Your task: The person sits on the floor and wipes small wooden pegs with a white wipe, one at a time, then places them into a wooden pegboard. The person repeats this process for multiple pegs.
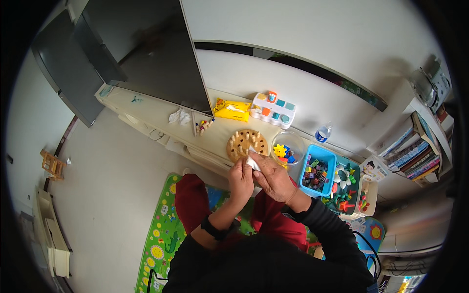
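Observation:
My left hand (241,180) and my right hand (277,179) meet in front of me, both pinching a crumpled white wipe (253,164). Whether something small is wrapped inside it is hidden by the fingers. Just beyond them on the white cabinet lies a round wooden peg board (234,143). Several pale wooden pegs stand in its holes, while other holes show dark. Farther left, a few pegs with coloured tips (203,126) lie loose in a small pile. Behind the board is a yellow pack of wipes (232,110), and used white wipes (179,116) lie crumpled to its left.
A clear round tub (301,141) of gear toys stands right of the board. Beyond are a blue basket (303,179) of blocks, a dark green bin (343,161) of toy pieces and a water bottle (322,133). A large television (154,51) stands at left; a white paint-pot tray (284,122) sits behind.

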`<state>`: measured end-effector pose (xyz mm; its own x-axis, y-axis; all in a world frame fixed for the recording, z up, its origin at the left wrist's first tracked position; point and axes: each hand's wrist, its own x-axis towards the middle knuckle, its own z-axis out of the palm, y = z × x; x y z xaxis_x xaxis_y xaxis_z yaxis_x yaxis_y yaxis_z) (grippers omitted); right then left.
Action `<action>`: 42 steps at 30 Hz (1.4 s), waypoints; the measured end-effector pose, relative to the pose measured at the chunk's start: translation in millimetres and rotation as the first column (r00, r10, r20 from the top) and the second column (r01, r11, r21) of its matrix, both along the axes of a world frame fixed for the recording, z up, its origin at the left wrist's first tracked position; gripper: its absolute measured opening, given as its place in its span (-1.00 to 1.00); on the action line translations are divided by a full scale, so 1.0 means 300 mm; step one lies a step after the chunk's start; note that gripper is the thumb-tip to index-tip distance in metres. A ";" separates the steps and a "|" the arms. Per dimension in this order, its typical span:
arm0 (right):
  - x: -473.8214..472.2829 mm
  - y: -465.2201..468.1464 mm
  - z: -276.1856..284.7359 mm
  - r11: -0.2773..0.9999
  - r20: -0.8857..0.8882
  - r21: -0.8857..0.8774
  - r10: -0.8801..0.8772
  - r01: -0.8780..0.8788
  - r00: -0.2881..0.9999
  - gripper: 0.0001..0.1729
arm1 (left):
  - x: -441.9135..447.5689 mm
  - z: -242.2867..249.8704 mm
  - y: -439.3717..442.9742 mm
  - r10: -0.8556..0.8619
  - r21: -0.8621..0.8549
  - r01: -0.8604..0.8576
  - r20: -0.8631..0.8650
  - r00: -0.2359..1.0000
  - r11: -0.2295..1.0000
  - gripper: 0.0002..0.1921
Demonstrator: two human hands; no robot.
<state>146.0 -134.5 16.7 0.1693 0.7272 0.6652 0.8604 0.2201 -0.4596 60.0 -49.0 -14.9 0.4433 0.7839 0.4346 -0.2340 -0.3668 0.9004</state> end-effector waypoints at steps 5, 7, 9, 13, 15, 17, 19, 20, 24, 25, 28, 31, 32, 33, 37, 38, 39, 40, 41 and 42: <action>0.005 -0.018 -0.031 0.956 0.145 -0.231 -0.151 0.182 0.978 -0.69 | -0.025 0.001 0.003 -0.113 -0.075 0.101 -0.172 0.979 0.992 -0.70; 0.022 -0.026 -0.041 0.941 0.219 -0.263 -0.159 0.215 0.963 -0.71 | -0.028 0.003 0.017 -0.101 0.028 0.110 -0.223 0.970 0.994 -0.68; 0.023 -0.032 -0.053 0.925 -0.027 -0.343 -0.183 0.162 0.983 -0.73 | -0.034 -0.001 0.029 -0.178 -0.009 0.181 -0.251 0.952 0.983 -0.78; 0.011 -0.022 -0.079 0.993 -0.639 -0.118 -0.080 0.005 0.765 -0.66 | -0.008 -0.031 0.001 -0.325 -0.186 0.347 0.138 0.936 0.919 -0.85; 0.003 -0.013 -0.096 0.997 -0.677 -0.076 -0.068 0.023 0.732 -0.62 | -0.006 -0.046 -0.004 -0.347 -0.191 0.375 0.161 0.924 0.907 -0.77; 0.001 -0.008 -0.114 0.996 -0.708 -0.089 -0.077 0.020 0.701 -0.62 | 0.000 -0.055 -0.014 -0.325 -0.214 0.366 0.203 0.924 0.906 -0.77; 0.003 -0.003 -0.129 0.994 -0.632 -0.074 -0.113 0.085 0.767 -0.62 | -0.008 -0.057 -0.020 -0.369 -0.362 0.396 0.146 0.918 0.844 -0.77; 0.004 -0.004 -0.133 0.993 -0.602 -0.058 -0.115 0.100 0.790 -0.62 | -0.009 -0.056 -0.023 -0.397 -0.441 0.406 0.117 0.910 0.801 -0.77; 0.028 -0.033 -0.106 0.944 -0.454 -0.244 -0.314 0.222 0.834 -0.62 | 0.000 -0.041 -0.027 -0.256 -0.279 0.303 0.192 0.947 0.911 -0.78; 0.033 -0.042 -0.089 0.930 -0.488 -0.258 -0.359 0.261 0.796 -0.62 | 0.004 -0.036 -0.025 -0.233 -0.279 0.297 0.242 0.942 0.913 -0.78; 0.048 -0.057 -0.029 0.973 -0.425 -0.002 -0.210 0.230 0.881 -0.66 | -0.009 -0.021 -0.007 -0.299 -0.371 0.368 0.229 0.926 0.853 -0.79; 0.037 -0.055 0.012 1.000 -0.211 -0.026 -0.014 0.009 0.977 -0.60 | -0.039 -0.001 0.010 -0.443 -0.414 0.467 0.159 0.882 0.782 -0.82; 0.034 -0.046 0.018 0.997 -0.129 -0.068 0.017 -0.026 0.992 -0.60 | -0.049 0.006 0.015 -0.490 -0.451 0.507 0.164 0.856 0.735 -0.84; 0.034 -0.039 0.022 0.986 -0.043 -0.154 0.052 -0.058 0.998 -0.60 | -0.057 0.014 0.021 -0.551 -0.482 0.561 0.180 0.815 0.673 -0.86; 0.044 -0.036 0.022 0.956 -0.138 -0.257 0.109 -0.142 0.984 -0.59 | -0.095 0.033 0.034 -0.612 -0.521 0.564 0.097 0.785 0.640 -0.88; 0.047 -0.040 0.021 0.961 -0.076 -0.266 0.058 -0.076 0.995 -0.62 | -0.099 0.033 0.034 -0.613 -0.475 0.552 0.032 0.789 0.685 -0.88; 0.049 -0.042 0.021 0.964 -0.021 -0.265 0.016 -0.021 1.000 -0.65 | -0.101 0.032 0.034 -0.606 -0.433 0.532 -0.042 0.795 0.728 -0.88; 0.048 -0.045 0.019 0.970 0.028 -0.241 -0.024 0.031 0.999 -0.68 | -0.101 0.029 0.033 -0.592 -0.382 0.522 -0.087 0.801 0.762 -0.88; 0.045 -0.045 0.017 0.955 0.122 -0.278 -0.077 0.109 0.990 -0.73 | -0.098 0.025 0.030 -0.559 -0.318 0.494 -0.161 0.813 0.809 -0.87; 0.039 -0.043 0.014 0.940 0.207 -0.289 -0.125 0.183 0.970 -0.78 | -0.094 0.020 0.027 -0.522 -0.247 0.472 -0.206 0.828 0.846 -0.86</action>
